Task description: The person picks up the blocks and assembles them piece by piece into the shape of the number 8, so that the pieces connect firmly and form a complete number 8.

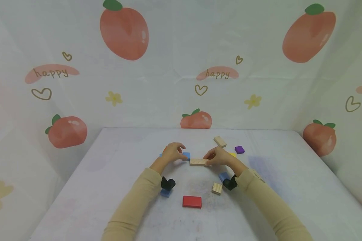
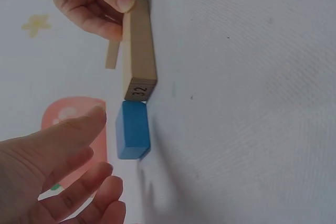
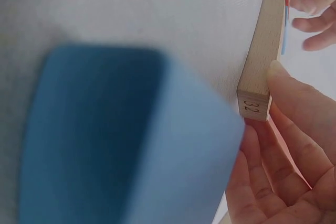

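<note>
The wooden block (image 1: 196, 163), just right of the blue block (image 1: 186, 155), probably needed a light, level hold from the right hand (image 1: 218, 156), fingers pinching its right end, the left hand (image 1: 172, 153) steadying nothing, fingers parted.

We stretch both sleeved arms (image 1: 135, 201) toward the far edge of the surface (image 1: 108, 167), forearms (image 1: 266, 197) slanting inward. Our left hand (image 1: 172, 153) hangs relaxed, thumb and gently bent fingers parted; our right hand (image 1: 218, 156) is bent into a pinch between thumb and fingers.
</note>
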